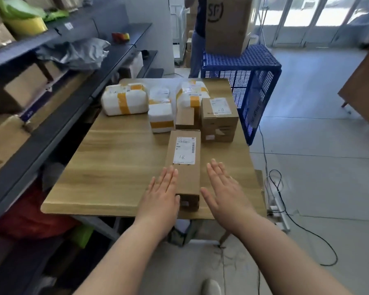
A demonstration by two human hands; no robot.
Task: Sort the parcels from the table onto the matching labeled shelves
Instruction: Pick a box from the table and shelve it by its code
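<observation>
A long brown carton [184, 177] with a white label marked 1-8 lies lengthwise at the near edge of the wooden table [107, 167]. My left hand [161, 193] lies flat against its left side, fingers together. My right hand [224, 189] hovers open just right of it, apart from the carton. Behind stand a squat brown box [218, 122] marked 1-5, a small brown box [184, 119] and three white parcels with yellow tape [125, 99] [160, 111] [191, 93].
Dark metal shelves [51, 124] holding cartons and bags run along the left. A blue plastic crate [241, 79] with a large cardboard box [227, 24] on top stands behind the table, a person beside it. Cables [285, 211] trail on the floor at right.
</observation>
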